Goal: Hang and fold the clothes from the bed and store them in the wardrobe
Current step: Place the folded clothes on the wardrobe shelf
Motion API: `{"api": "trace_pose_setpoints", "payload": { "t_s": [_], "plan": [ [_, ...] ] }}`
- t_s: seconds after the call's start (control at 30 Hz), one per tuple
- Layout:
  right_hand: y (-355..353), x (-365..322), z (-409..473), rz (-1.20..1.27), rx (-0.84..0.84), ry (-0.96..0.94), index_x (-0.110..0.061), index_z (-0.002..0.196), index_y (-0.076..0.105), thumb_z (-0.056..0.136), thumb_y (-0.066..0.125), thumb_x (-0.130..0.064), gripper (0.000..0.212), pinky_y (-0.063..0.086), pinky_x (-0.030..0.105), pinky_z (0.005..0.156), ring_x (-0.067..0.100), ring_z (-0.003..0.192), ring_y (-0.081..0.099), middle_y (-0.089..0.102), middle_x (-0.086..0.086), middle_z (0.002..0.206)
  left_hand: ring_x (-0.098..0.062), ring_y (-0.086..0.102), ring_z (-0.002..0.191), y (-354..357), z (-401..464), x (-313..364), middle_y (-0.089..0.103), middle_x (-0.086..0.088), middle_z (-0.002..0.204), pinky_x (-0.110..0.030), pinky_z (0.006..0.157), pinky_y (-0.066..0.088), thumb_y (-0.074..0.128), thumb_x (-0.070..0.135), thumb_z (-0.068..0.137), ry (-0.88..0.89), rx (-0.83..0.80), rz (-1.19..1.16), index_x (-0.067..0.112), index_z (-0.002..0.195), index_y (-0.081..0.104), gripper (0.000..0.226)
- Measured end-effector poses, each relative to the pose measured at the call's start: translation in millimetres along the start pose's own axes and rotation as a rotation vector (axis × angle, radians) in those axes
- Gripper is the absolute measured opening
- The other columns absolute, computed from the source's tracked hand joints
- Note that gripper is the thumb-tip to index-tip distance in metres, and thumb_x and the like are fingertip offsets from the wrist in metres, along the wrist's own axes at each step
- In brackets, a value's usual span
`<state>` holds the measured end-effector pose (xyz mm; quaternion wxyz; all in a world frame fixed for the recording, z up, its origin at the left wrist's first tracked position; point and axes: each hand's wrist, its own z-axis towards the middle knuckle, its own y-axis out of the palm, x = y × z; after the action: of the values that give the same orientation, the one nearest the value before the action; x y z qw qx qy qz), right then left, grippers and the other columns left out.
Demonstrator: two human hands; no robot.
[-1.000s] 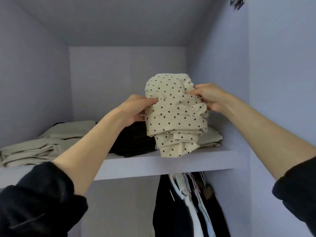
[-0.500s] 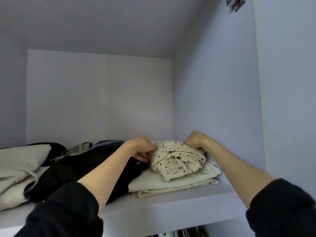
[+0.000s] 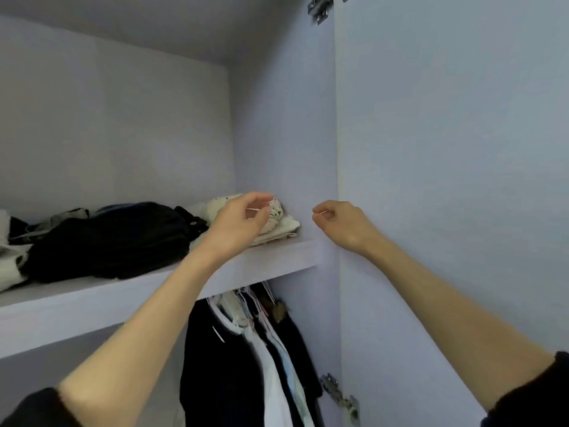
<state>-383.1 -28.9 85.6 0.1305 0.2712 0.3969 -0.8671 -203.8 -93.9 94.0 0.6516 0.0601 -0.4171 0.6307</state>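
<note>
A: The polka-dot garment [image 3: 274, 211] lies folded at the right end of the wardrobe shelf [image 3: 268, 260], on top of a pale folded piece [image 3: 283, 231], close to the side wall [image 3: 283, 134].

B: Is either hand on it?

A: Neither holds it. The left hand [image 3: 238, 223] hovers in front of it with loosely curved fingers, the grip empty. The right hand [image 3: 341, 223] hangs off to the right, near the open door's [image 3: 446, 180] edge, fingers loosely curled, holding nothing.

B: How would it handle if it needs moving?

A: I'd judge it light, soft and floppy. It's thin cloth, so a pull on one corner would likely undo the folds. Better to slide flat fingers under the whole bundle from both sides, or press on top to square it.

B: Anything beside it to mind?

A: A heap of black clothes [image 3: 114, 238] lies just to its left, and more pale items [image 3: 9, 257] at the far left. Below the shelf, hung clothes [image 3: 246, 349] crowd the rail.

B: So this piece looks stored?

A: It appears so; more from the bed may remain, out of sight.
</note>
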Motion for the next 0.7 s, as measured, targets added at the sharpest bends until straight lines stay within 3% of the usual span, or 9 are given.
{"api": "trace_pose_setpoints", "payload": {
  "t_s": [0.17,0.3,0.4,0.57,0.7],
  "plan": [
    [-12,30,-133,0.131,0.0,0.092,-0.016,0.12,0.059,0.095,0.049,-0.019,0.027,0.039,0.007,0.065,0.015,0.097,0.063,0.066,0.002,0.107,-0.011,0.058,0.109,54,-100,24,0.066,0.003,0.111,-0.039,0.101,0.044,0.052,0.02,0.095,-0.112,-0.081,-0.268,0.025,0.117,0.055,0.023],
    [-25,65,-244,0.142,-0.078,0.236,-0.017,0.119,0.06,0.094,0.049,-0.018,0.027,0.047,0.022,0.081,0.016,0.095,0.064,0.067,0.003,0.11,-0.017,0.062,0.104,106,-175,54,0.067,-0.001,0.108,-0.037,0.095,0.049,0.048,0.01,0.097,-0.197,-0.215,-0.4,0.02,0.112,0.056,0.02],
    [-49,89,-317,0.168,-0.108,0.305,-0.015,0.116,0.063,0.094,0.05,-0.015,0.025,0.048,0.025,0.088,0.012,0.093,0.063,0.067,-0.003,0.106,-0.012,0.065,0.094,139,-224,80,0.068,-0.002,0.103,-0.023,0.083,0.052,0.048,0.009,0.097,-0.191,-0.309,-0.45,0.02,0.108,0.058,0.019],
    [-144,136,-444,0.236,0.099,0.53,-0.018,0.106,0.063,0.095,0.053,-0.01,0.017,0.046,0.01,0.074,0.0,0.079,0.062,0.066,-0.003,0.093,-0.008,0.068,0.087,224,-302,149,0.072,0.007,0.09,-0.022,0.08,0.053,0.047,0.01,0.097,-0.191,-0.546,-0.566,0.024,0.102,0.061,0.02],
    [-244,167,-544,0.143,0.243,0.687,-0.014,0.107,0.063,0.095,0.051,-0.009,0.017,0.047,0.017,0.073,0.009,0.078,0.061,0.067,0.0,0.09,-0.008,0.067,0.09,315,-344,232,0.071,0.007,0.096,-0.025,0.085,0.05,0.049,0.015,0.096,-0.149,-0.707,-0.643,0.03,0.101,0.06,0.02]
  ]
}}
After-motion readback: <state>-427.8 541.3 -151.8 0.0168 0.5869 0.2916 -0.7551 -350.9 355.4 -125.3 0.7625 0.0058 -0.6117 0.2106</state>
